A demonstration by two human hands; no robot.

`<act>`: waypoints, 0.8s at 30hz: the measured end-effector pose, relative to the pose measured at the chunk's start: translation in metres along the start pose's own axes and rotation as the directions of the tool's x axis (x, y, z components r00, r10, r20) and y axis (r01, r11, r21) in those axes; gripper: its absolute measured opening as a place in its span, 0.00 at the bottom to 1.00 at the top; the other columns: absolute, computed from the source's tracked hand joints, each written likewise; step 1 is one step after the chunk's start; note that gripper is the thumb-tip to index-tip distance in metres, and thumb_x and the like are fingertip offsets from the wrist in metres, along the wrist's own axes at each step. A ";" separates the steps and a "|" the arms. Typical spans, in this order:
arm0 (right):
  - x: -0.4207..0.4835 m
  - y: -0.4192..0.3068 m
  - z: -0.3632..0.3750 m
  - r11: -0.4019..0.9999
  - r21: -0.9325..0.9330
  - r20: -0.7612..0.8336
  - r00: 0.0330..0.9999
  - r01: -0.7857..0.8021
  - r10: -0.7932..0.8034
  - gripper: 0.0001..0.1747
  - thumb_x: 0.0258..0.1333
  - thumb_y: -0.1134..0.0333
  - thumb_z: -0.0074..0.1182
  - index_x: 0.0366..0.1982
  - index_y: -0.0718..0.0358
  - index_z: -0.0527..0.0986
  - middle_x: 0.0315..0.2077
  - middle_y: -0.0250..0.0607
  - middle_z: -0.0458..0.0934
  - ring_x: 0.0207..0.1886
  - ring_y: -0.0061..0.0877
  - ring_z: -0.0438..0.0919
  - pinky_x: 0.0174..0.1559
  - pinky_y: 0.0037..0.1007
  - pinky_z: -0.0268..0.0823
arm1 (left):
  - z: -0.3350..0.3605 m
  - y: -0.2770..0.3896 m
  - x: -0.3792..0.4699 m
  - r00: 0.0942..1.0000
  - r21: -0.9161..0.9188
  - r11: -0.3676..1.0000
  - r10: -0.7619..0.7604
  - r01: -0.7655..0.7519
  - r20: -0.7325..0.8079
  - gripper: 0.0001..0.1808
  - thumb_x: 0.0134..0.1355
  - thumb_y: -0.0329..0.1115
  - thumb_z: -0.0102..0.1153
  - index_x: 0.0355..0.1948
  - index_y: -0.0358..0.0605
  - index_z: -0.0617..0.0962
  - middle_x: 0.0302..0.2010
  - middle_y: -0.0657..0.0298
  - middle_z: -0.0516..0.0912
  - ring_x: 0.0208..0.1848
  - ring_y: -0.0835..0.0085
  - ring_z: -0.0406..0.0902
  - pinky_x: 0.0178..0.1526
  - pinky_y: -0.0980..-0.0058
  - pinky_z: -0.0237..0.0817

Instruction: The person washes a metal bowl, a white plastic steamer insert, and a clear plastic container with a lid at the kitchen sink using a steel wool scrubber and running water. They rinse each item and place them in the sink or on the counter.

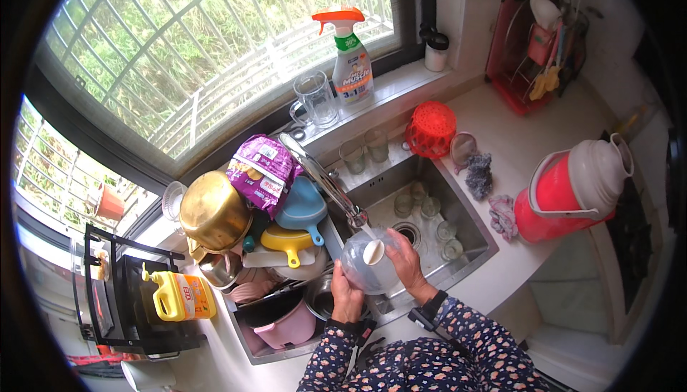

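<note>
Between my two hands is a round translucent plastic lid [357,271] with a white knob or cap on its face. My left hand [348,294] grips its left edge, and my right hand [406,263] its right edge. The spout of the chrome faucet [324,180] ends just above the lid, and a stream of water falls onto it. Beneath lies the right basin of the steel sink [475,239], its drain partly visible. Several small glasses [430,207] sit at the basin's far and right side.
Left of the faucet rises a pile with a gold pot [214,210], a purple package [263,171] and blue [300,207] and yellow [287,239] plastic items. A pink container [290,327] fills the left basin. At right stand a red basket [431,130] and a red vacuum flask [558,193].
</note>
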State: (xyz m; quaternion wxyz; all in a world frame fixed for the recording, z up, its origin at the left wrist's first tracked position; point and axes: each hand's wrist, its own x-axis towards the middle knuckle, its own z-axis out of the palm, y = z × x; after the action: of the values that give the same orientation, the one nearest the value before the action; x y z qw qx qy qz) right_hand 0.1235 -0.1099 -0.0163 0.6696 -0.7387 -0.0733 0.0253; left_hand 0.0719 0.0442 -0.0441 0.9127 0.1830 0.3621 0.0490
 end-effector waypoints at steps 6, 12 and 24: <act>-0.009 0.011 0.019 0.938 0.285 -0.139 0.959 -0.199 0.245 0.30 0.66 0.56 0.48 0.61 0.69 0.65 0.56 0.46 0.71 0.59 0.31 0.69 0.62 0.30 0.60 | -0.004 -0.007 -0.002 1.000 -0.020 1.000 -0.008 0.007 -0.019 0.17 0.72 0.51 0.43 0.29 0.57 0.72 0.26 0.71 0.73 0.28 0.75 0.70 0.31 0.72 0.63; 0.001 0.019 0.021 0.729 0.511 -0.093 0.814 -0.455 0.573 0.29 0.66 0.47 0.45 0.54 0.66 0.70 0.48 0.34 0.74 0.43 0.21 0.74 0.45 0.23 0.67 | 0.003 -0.009 -0.011 1.000 -0.070 0.998 0.002 -0.003 -0.014 0.21 0.71 0.55 0.41 0.22 0.59 0.65 0.19 0.74 0.64 0.21 0.77 0.61 0.23 0.75 0.55; 0.038 0.038 -0.002 0.761 0.440 -0.016 0.843 -0.476 0.537 0.14 0.65 0.61 0.51 0.37 0.65 0.77 0.32 0.31 0.79 0.33 0.18 0.75 0.37 0.21 0.67 | -0.004 0.001 -0.010 0.950 -0.121 0.980 -0.115 0.155 0.290 0.15 0.68 0.46 0.42 0.36 0.50 0.77 0.33 0.70 0.81 0.35 0.72 0.77 0.37 0.72 0.71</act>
State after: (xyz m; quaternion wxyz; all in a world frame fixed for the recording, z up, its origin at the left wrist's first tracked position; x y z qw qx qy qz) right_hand 0.1643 -0.1104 -0.0519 0.7834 -0.5692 0.1840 0.1687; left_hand 0.0614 0.0437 -0.0401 0.9667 0.0973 0.2361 -0.0145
